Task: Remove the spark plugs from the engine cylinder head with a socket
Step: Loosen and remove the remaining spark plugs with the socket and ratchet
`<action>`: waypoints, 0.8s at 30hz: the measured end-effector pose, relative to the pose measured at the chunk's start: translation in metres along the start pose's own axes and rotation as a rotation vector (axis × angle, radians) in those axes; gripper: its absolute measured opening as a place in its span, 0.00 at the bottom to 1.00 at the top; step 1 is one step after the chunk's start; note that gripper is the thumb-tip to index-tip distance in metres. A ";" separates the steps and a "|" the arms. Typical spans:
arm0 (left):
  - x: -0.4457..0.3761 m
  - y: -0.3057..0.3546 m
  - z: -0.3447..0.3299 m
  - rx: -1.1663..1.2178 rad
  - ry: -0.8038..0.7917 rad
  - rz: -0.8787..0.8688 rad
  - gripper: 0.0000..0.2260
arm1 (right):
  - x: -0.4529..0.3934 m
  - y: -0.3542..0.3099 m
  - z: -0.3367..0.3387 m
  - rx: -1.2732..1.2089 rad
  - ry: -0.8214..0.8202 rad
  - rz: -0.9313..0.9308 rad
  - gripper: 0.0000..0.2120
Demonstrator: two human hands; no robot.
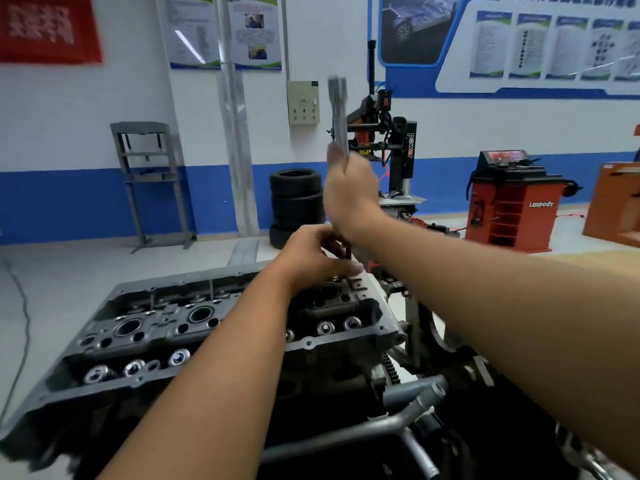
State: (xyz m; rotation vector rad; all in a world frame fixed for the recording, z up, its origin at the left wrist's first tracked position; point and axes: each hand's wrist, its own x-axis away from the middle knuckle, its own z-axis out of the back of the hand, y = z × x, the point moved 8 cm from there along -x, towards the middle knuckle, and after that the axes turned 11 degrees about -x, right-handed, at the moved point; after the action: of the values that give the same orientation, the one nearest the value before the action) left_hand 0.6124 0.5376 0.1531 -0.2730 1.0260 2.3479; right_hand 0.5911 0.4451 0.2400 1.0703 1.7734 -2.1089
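Right hand (349, 199) grips raised socket (338, 116); left hand (313, 258), curled, grasp unclear, at the head (194, 327): seat socket squarely down a plug well.

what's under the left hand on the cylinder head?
Left hand pinches a small dark part over the cylinder head's far-right end. An open plug well shows below; the part itself is mostly hidden.

Head view looks forward and down, close over a somewhat blurred engine (194, 327).
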 end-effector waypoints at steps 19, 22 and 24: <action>0.007 0.053 -0.005 -0.144 0.231 -0.088 0.05 | -0.035 -0.047 0.057 -0.231 0.213 -0.064 0.25; 0.014 0.097 -0.004 -0.087 0.342 -0.149 0.02 | -0.047 -0.050 0.100 -0.338 0.300 -0.228 0.24; 0.020 0.128 -0.017 -0.061 0.363 -0.176 0.03 | -0.045 -0.045 0.137 -0.447 0.356 -0.345 0.25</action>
State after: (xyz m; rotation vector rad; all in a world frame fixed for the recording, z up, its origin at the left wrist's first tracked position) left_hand 0.5235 0.4630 0.2123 -0.8033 1.0459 2.2174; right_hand 0.5436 0.3181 0.3070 1.1196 2.6019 -1.6090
